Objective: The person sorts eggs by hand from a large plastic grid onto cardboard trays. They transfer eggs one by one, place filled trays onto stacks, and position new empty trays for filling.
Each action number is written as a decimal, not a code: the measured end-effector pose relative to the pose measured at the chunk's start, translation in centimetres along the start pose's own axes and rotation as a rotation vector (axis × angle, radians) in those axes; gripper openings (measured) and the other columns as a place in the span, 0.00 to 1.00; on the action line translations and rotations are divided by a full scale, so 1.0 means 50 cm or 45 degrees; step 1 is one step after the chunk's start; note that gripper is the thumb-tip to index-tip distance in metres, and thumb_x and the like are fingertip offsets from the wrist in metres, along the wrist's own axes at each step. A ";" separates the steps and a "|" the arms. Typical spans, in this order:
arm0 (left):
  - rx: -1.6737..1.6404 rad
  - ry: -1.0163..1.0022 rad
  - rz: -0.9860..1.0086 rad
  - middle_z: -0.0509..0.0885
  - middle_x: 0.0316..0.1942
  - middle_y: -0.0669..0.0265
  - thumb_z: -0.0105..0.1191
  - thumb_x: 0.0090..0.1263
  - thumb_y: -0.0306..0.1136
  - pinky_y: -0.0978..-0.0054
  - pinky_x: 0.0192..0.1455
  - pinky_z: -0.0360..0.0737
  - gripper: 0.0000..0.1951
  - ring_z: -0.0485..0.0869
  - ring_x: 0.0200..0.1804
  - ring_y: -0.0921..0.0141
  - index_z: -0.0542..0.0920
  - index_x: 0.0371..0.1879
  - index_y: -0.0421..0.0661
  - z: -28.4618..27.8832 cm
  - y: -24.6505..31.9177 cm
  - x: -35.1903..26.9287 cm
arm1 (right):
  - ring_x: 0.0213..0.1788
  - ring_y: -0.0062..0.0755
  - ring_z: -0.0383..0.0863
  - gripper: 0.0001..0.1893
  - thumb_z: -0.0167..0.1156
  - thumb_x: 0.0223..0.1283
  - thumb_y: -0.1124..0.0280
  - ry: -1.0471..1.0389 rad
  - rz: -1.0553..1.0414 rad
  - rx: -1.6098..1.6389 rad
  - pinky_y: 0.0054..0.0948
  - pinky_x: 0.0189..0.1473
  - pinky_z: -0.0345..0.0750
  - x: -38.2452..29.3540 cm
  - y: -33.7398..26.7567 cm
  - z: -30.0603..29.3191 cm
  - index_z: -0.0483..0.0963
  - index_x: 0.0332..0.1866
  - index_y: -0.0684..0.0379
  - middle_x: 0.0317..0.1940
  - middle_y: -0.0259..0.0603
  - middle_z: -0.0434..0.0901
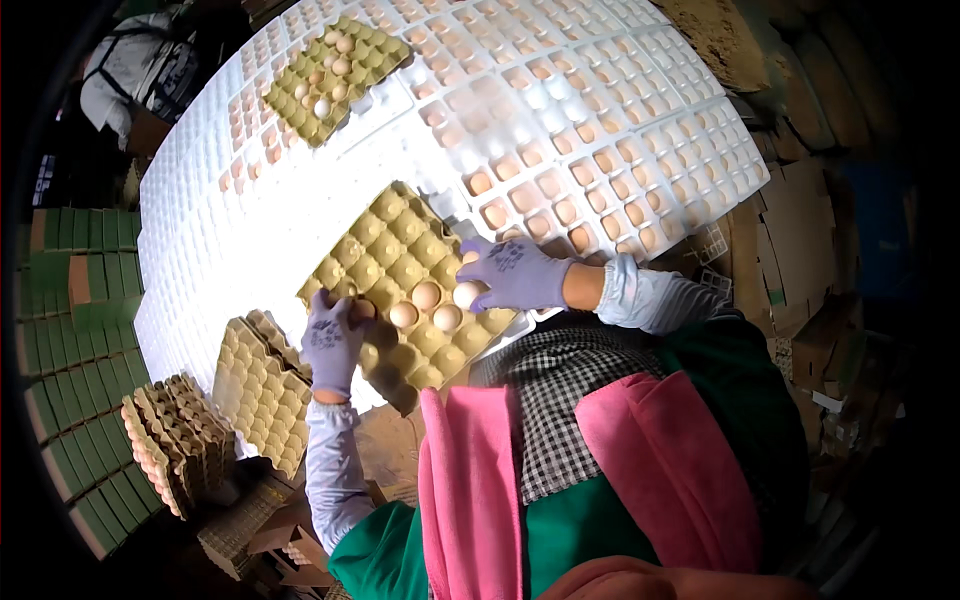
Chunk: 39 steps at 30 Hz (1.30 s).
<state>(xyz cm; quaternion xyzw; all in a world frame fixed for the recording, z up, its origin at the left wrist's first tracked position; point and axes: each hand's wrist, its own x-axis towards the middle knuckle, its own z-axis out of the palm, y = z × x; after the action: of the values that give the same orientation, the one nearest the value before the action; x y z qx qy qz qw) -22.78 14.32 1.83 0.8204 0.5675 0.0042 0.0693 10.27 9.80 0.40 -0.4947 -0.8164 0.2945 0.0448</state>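
Note:
A moulded pulp egg tray (367, 259) lies at a slant before me, over the near edge of the white plastic trays. Three loose eggs (426, 295) sit close together in its cups. My left hand (332, 345), in a lilac glove, is at the tray's left side with its fingers around a shaded brown egg (363, 310). On the right side my gloved right hand (521, 274) grips a pale egg (468, 295) between thumb and fingers. Another egg (470, 257) shows partly under its forefinger; whether that one is held I cannot tell.
White plastic trays (592, 176) with eggs in many pockets cover the table. A second pulp tray (300, 120) with several eggs lies farther off. Pulp trays (262, 390) and stacked trays with eggs (180, 442) stand at left, beside green cartons (90, 390). A person (139, 75) is at upper left.

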 end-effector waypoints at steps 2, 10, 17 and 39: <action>-0.427 0.048 -0.213 0.79 0.56 0.56 0.72 0.60 0.43 0.64 0.51 0.83 0.19 0.86 0.50 0.59 0.87 0.48 0.50 -0.022 0.001 0.003 | 0.58 0.48 0.82 0.30 0.64 0.62 0.43 0.127 0.222 0.291 0.44 0.60 0.77 -0.030 0.077 -0.043 0.78 0.64 0.49 0.65 0.42 0.76; -0.526 0.191 0.082 0.80 0.57 0.59 0.72 0.61 0.43 0.66 0.47 0.83 0.22 0.87 0.42 0.64 0.86 0.54 0.51 0.012 0.362 0.316 | 0.67 0.51 0.73 0.27 0.65 0.61 0.49 0.788 0.694 0.141 0.44 0.66 0.73 0.021 0.507 -0.103 0.78 0.62 0.50 0.67 0.50 0.70; -0.127 -0.109 0.077 0.80 0.54 0.59 0.65 0.62 0.41 0.60 0.46 0.84 0.18 0.86 0.47 0.57 0.85 0.53 0.58 0.240 0.531 0.537 | 0.63 0.52 0.75 0.28 0.64 0.61 0.55 0.525 0.663 0.218 0.48 0.62 0.75 0.047 0.571 -0.108 0.73 0.67 0.48 0.69 0.50 0.66; -0.686 0.357 0.155 0.83 0.57 0.55 0.56 0.70 0.33 0.56 0.69 0.69 0.18 0.78 0.60 0.54 0.81 0.57 0.44 0.127 0.489 0.415 | 0.54 0.49 0.81 0.15 0.58 0.68 0.70 1.074 0.213 -0.100 0.44 0.63 0.74 0.168 0.737 -0.090 0.81 0.57 0.56 0.51 0.48 0.84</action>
<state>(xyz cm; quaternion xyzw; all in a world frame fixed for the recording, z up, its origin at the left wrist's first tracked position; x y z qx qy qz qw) 7.92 24.51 -3.04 0.7965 0.4997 0.2718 0.2049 36.48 31.17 -17.10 -0.6375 -0.6943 0.0376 0.3318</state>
